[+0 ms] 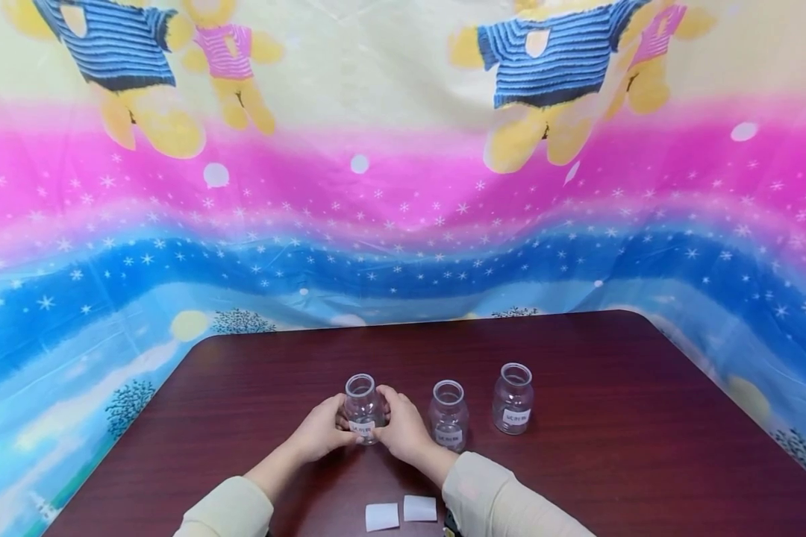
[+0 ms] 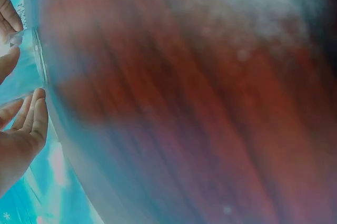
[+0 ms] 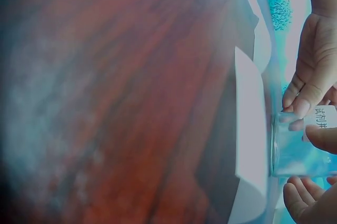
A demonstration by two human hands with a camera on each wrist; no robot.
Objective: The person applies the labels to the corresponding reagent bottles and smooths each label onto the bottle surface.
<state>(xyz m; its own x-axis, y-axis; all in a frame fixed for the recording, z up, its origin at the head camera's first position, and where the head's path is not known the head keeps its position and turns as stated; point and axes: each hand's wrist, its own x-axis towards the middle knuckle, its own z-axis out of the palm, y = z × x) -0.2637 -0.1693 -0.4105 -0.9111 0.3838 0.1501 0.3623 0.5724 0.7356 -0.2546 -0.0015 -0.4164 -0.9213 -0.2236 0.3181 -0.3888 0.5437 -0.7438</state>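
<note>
Between both hands stands a clear glass jar (image 1: 360, 406), upright and open-mouthed, with a white label (image 1: 363, 428) bearing printed characters. The left hand (image 1: 321, 430) holds the jar from its left side, thumb at the label's lower edge. From the right, the right hand (image 1: 404, 431) grips it, with its thumb (image 3: 322, 138) pressed on the label. In the left wrist view only the lower end of the jar (image 2: 25, 74) shows, at the left edge. Whether its base touches the table cannot be told.
A second labelled jar (image 1: 448, 410) stands just right of the right hand, and a third jar (image 1: 513, 399) farther right. Two white paper pieces, one left (image 1: 382, 516) and one right (image 1: 419, 509), lie near the front. A dark object (image 1: 451, 524) is half hidden by the right sleeve.
</note>
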